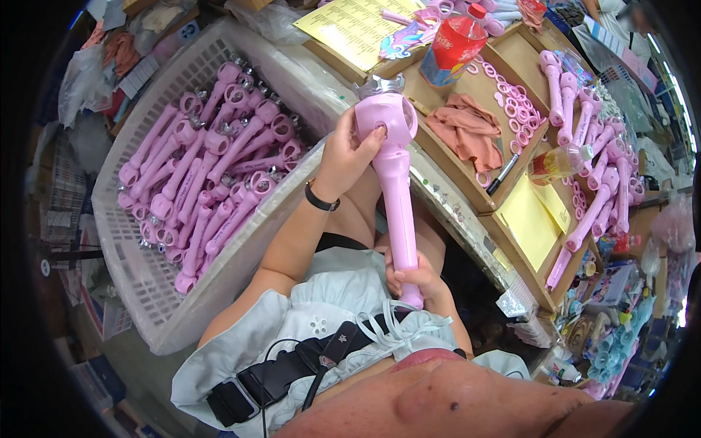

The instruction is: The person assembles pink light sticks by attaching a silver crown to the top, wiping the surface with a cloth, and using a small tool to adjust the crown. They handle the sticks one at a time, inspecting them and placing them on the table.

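Note:
A pink toy wand with a ring-shaped head and a silver crown on top is held upright in front of my body. My left hand, with a dark band on its wrist, grips the head from the left side, its thumb pressed on the head's face. Lower down, my right hand is wrapped round the end of the handle. Left of me, a white plastic basket holds many similar pink wands, lying heaped with their silver tops mostly toward the far side.
On the bench at right stand cardboard trays with an orange cloth, pink rings and a black marker. A red-capped bottle and a yellowish bottle stand there. More pink wands lie beyond, beside yellow paper.

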Tool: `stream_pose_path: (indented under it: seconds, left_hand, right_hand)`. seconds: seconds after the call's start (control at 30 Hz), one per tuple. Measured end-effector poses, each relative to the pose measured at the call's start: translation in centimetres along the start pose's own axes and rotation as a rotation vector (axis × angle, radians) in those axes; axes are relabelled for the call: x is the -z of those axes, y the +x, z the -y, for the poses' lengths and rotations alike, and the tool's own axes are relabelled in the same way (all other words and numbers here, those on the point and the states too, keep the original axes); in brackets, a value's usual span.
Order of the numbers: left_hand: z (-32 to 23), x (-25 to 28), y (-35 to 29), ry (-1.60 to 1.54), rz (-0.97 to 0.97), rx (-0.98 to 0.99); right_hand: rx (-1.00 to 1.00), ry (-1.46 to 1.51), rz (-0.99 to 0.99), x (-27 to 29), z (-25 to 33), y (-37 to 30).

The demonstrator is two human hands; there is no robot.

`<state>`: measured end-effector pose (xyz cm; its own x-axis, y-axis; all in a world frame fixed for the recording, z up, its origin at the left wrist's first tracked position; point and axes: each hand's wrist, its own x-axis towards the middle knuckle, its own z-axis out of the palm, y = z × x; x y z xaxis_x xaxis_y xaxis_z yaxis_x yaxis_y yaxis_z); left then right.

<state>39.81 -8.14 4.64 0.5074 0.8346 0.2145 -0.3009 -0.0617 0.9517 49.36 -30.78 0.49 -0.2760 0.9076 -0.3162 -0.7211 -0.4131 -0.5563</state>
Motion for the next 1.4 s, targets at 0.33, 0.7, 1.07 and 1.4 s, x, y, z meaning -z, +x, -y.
stream_pose_path:
  seconds: [0.33,0.7,1.07,1.4]
  left_hand:
    - [1.9,0.6,-0.5,-0.554,0.177,0.052]
    - [2.4,-0.4,-0.3,0.053,-0.136,-0.109]
    - [2.6,0.0,0.0,-0.102,-0.162,-0.157]
    - [3.7,-0.1,-0.9,0.066,-0.285,-0.263]
  right_hand:
    - [-0.013,0.423,0.414,0.3,0.2,0.6]
    - [0.227,-1.288,-0.807,-2.7,1.8,2.1]
    - [0.189,-1.406,-0.781,-2.3,0.9,2.1]
    - [0.313,-1.022,-0.547,-1.1,0.2,1.7]
